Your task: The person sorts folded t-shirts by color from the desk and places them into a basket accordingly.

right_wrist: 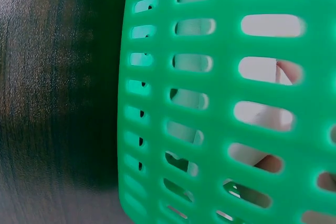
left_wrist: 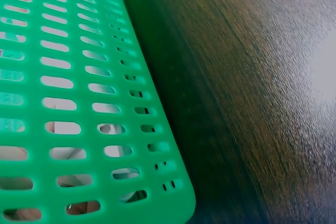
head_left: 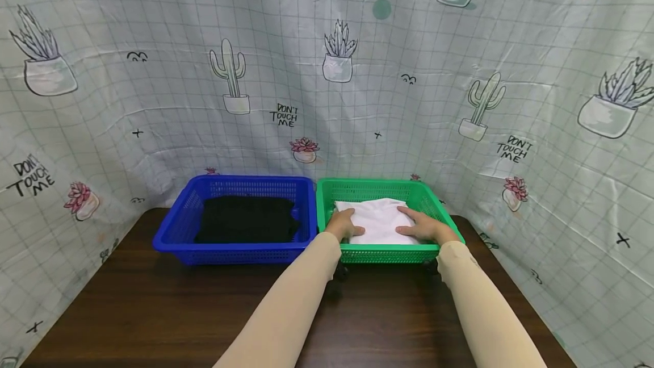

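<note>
A folded white cloth (head_left: 377,221) lies inside the green basket (head_left: 390,253), its kind of garment not shown. My left hand (head_left: 343,225) reaches in over the front rim and touches the cloth's left side, thumb on top. At the right side, my right hand (head_left: 426,227) rests on the cloth with thumb and forefinger spread apart. Some of the other fingers are hidden. Through the slots of the green basket wall (left_wrist: 73,93) in the left wrist view, white cloth shows. The right wrist view gives glimpses of fingers (right_wrist: 270,163) behind the slotted wall.
A blue basket (head_left: 235,255) stands directly left of the green one, holding folded black cloth (head_left: 247,219). Both stand on a dark wooden table (head_left: 153,311). Behind and beside it hangs a cactus-print curtain (head_left: 286,27).
</note>
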Motion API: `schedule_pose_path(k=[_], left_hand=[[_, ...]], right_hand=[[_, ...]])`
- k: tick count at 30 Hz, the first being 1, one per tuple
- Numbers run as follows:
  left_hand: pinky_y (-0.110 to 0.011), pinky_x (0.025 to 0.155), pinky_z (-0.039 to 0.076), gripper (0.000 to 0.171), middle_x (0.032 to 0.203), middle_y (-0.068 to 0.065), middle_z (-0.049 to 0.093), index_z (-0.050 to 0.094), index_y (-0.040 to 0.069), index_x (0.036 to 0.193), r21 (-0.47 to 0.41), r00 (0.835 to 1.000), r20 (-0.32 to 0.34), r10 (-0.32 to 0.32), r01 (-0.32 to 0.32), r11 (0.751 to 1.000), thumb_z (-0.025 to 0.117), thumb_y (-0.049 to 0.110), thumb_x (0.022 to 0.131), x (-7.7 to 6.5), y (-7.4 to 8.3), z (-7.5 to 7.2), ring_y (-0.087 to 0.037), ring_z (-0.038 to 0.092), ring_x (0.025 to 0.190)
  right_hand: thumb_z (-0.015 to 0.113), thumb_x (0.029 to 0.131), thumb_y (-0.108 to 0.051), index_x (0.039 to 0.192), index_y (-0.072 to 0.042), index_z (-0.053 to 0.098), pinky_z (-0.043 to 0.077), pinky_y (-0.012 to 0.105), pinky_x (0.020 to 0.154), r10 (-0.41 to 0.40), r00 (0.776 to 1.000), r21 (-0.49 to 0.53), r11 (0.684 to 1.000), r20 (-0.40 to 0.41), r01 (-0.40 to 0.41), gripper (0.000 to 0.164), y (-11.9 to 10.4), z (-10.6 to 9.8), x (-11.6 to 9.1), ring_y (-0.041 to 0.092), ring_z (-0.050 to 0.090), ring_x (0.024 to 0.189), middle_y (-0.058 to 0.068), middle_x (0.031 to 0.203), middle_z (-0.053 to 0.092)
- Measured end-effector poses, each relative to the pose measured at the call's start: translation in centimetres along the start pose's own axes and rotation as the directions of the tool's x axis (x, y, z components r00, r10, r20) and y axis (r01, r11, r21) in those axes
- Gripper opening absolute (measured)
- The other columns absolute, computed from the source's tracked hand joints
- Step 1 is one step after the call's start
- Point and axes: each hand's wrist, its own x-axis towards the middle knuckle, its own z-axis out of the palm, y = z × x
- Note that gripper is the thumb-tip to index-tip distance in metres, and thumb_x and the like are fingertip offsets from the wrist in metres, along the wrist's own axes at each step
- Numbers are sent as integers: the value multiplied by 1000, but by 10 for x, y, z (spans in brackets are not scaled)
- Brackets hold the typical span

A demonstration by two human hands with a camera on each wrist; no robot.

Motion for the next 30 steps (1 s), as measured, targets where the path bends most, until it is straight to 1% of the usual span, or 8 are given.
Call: schedule_pose_path(k=[6, 11, 16, 23, 26, 30], left_hand=[[-48, 120, 41, 73, 167, -18, 40, 50, 12, 160, -23, 999, -25, -21, 20, 1000, 83, 16, 95, -1, 2, -2, -37, 36, 155], [-48, 119, 43, 71, 165, -17, 43, 53, 11, 158, -29, 999, -33, -31, 30, 999, 84, 15, 94, 1, 2, -3, -37, 38, 154], [-48, 118, 45, 69, 163, -18, 46, 55, 10, 155, -27, 999, -39, -26, 25, 999, 85, 14, 93, 1, 3, -4, -37, 41, 152], [-48, 116, 46, 67, 161, -21, 47, 56, 6, 153, -83, 999, -38, -30, 27, 996, 84, 10, 93, -4, 4, -6, -39, 44, 149], [-49, 116, 46, 66, 160, -23, 46, 56, 5, 152, -92, 999, -37, -29, 25, 995, 84, 9, 93, -7, 4, -7, -40, 44, 148], [-49, 115, 46, 66, 160, -22, 46, 57, 6, 152, -97, 998, -34, -43, 40, 995, 84, 9, 93, -5, 4, -5, -39, 44, 148]], right_hand=[[62, 107, -47, 170, -5, 14, 17, 74, 122, -8, 1000, -3, 1000, 29, 8, 89, 0, -2, -1, 58, 9, 157, 35, 171, 8], [62, 108, -44, 170, -5, 16, 16, 73, 123, 5, 999, 1, 1000, 36, -5, 87, -2, -3, 0, 57, 10, 157, 35, 172, 9], [64, 107, -42, 170, -5, 18, 17, 73, 123, 30, 999, -10, 1000, 34, -30, 86, -2, -3, 1, 56, 10, 158, 35, 172, 10], [64, 107, -46, 170, -7, 18, 17, 74, 122, 55, 998, -26, 998, 42, -54, 88, -1, -3, 1, 58, 9, 157, 35, 172, 9], [64, 107, -46, 171, -8, 17, 16, 75, 122, 73, 996, -37, 997, 46, -72, 88, -2, -2, 0, 59, 7, 157, 36, 171, 9], [63, 107, -45, 170, -7, 19, 15, 76, 122, 81, 996, -60, 995, 49, -78, 86, -2, -2, 0, 59, 7, 157, 36, 171, 10]])
